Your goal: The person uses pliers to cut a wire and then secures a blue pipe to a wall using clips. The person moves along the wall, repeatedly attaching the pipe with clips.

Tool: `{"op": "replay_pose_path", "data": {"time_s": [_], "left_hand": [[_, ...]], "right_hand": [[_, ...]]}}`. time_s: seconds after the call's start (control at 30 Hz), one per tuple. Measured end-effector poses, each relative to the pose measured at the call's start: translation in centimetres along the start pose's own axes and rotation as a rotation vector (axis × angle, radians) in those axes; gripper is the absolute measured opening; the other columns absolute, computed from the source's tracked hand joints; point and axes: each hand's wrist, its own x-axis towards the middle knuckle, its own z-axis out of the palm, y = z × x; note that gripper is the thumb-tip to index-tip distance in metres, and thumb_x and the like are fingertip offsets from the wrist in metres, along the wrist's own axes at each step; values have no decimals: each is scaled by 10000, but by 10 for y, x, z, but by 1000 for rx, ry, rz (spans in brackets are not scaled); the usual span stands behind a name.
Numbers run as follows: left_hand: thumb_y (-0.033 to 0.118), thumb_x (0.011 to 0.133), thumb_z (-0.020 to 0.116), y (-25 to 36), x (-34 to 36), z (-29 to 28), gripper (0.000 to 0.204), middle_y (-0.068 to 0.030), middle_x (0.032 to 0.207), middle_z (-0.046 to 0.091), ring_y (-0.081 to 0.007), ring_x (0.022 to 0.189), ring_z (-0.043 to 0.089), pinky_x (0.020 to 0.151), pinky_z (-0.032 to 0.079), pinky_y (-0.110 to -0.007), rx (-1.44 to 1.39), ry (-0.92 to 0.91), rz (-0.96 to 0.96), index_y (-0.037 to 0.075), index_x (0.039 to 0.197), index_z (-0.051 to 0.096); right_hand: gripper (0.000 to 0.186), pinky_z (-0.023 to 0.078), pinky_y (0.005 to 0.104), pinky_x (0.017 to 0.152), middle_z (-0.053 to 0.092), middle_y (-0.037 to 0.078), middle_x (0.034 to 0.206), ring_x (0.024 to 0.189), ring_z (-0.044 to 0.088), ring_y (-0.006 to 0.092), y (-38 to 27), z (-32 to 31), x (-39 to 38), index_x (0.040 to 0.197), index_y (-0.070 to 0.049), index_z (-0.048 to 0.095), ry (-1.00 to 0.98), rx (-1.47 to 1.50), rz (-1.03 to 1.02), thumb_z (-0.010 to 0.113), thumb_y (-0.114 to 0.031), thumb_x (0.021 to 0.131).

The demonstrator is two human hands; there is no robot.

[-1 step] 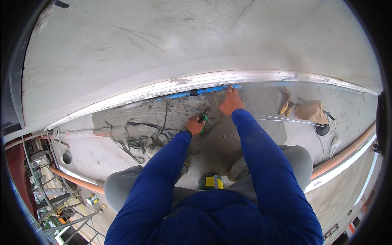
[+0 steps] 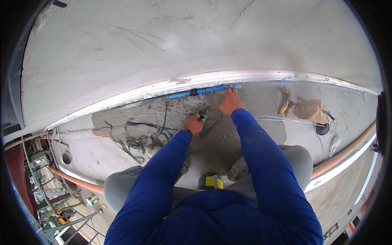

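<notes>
My left hand [image 2: 194, 123] is closed around a green-handled tool [image 2: 205, 118], whose dark narrow end points toward the wall; its exact kind is too small to tell. Fingertips of my right hand [image 2: 232, 102] grip the right end of a blue pipe [image 2: 212, 89], which lies along the foot of the wall. A black band [image 2: 194, 92] wraps the pipe left of that hand. Thin metal rods [image 2: 269, 118] run across the floor beneath my right wrist, out to the right.
Tangled dark straps [image 2: 139, 142] lie left of my hands. To the right are yellowish gloves [image 2: 285, 102], a brown paper bag [image 2: 312, 111] and a round black object [image 2: 322, 129]. A dark green and yellow tub [image 2: 210, 182] stands between my feet. Scaffolding [image 2: 49, 192] rises far left.
My left hand has shifted very slightly up, and the green-handled tool has turned a little in it. My right hand stays at the pipe's end.
</notes>
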Motion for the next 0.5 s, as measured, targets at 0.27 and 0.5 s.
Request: {"op": "replay_pose_path", "data": {"time_s": [0.27, 0.5], "left_hand": [[120, 1006, 591, 57, 66, -14, 325, -83, 1121, 711, -212, 845, 692, 753, 555, -352, -1017, 176, -164, 37, 1315, 649], [83, 1017, 553, 90, 64, -16, 255, -47, 1094, 704, -166, 872, 680, 703, 512, -309, -1327, 81, -365, 119, 1253, 642]], "right_hand": [[976, 453, 468, 1162, 316, 282, 1616, 1435, 473, 444, -5, -3, 9, 1608, 106, 208, 16, 18, -37, 704, -241, 842], [961, 500, 483, 1112, 329, 238, 1629, 1404, 523, 409, 4, 3, 14, 1612, 64, 233, 28, -10, -15, 728, -233, 844]]}}
